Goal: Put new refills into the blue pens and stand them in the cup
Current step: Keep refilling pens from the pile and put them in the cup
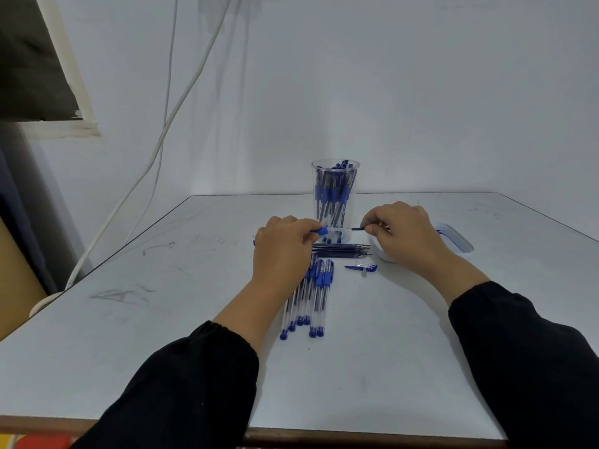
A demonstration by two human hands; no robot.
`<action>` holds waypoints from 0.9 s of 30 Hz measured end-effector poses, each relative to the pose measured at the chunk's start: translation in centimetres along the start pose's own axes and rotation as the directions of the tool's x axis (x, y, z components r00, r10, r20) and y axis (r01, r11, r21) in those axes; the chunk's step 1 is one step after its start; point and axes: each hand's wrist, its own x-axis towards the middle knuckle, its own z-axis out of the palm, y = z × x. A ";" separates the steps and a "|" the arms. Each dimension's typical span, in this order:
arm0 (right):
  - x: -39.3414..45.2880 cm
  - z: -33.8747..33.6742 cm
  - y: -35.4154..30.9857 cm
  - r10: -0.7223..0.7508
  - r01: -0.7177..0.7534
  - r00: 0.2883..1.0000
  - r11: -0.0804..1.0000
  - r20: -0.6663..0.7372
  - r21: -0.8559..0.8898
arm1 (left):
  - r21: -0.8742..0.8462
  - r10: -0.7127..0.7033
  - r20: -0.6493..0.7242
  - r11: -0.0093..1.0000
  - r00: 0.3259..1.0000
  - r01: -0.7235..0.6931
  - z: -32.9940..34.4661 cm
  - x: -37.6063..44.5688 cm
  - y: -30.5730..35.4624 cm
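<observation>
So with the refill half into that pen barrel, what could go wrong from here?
1. The right hand pinches the thin refill near its end while the left hand holds the pen barrel; pushed off-line, it might bend.
2. Both hands work just in front of the full cup; a knock could tip it.
3. The loose cap and the spare refills lie under the hands and could roll off.

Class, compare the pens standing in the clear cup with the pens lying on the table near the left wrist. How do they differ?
The pens in the cup stand upright, packed together; the pens on the table lie flat, side by side. The cup encloses its group at the far side; the table group lies loose, nearer the person. Both groups have clear barrels and blue grips.
</observation>
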 end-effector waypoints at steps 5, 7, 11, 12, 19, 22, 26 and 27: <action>0.0 0.0 -0.1 -0.003 0.003 1.000 1.000 0.007 0.016 | -0.004 -0.002 0.013 1.000 1.000 0.002 0.0 0.0 0.0; 0.0 0.0 -0.1 -0.005 0.005 1.000 0.999 0.010 0.039 | -0.012 0.009 0.023 1.000 1.000 -0.009 0.0 0.0 0.1; -0.2 0.1 -0.9 -0.035 0.032 0.999 0.992 0.024 0.123 | 0.020 0.059 0.035 0.998 0.998 -0.060 0.2 -0.1 0.3; -0.3 0.2 -1.2 -0.043 0.039 0.999 0.985 0.020 0.170 | 0.025 0.061 0.035 0.998 0.998 -0.062 0.2 -0.1 0.3; -0.2 -0.9 0.5 0.145 -0.172 0.985 0.852 0.093 0.494 | 0.056 0.023 0.002 0.998 1.000 -0.023 0.0 0.4 -0.6; -0.4 -1.7 1.7 0.174 -0.218 0.975 0.857 0.134 0.467 | 0.058 -0.009 -0.008 0.998 1.000 0.009 -0.1 0.6 -1.0; -0.3 -1.9 2.3 0.206 -0.256 0.965 0.876 0.163 0.409 | 0.062 -0.023 -0.011 0.998 1.000 0.024 -0.1 0.8 -1.2; -0.2 -1.9 2.3 0.206 -0.257 0.965 0.876 0.164 0.408 | 0.062 -0.025 -0.009 0.998 1.000 0.026 -0.1 0.8 -1.2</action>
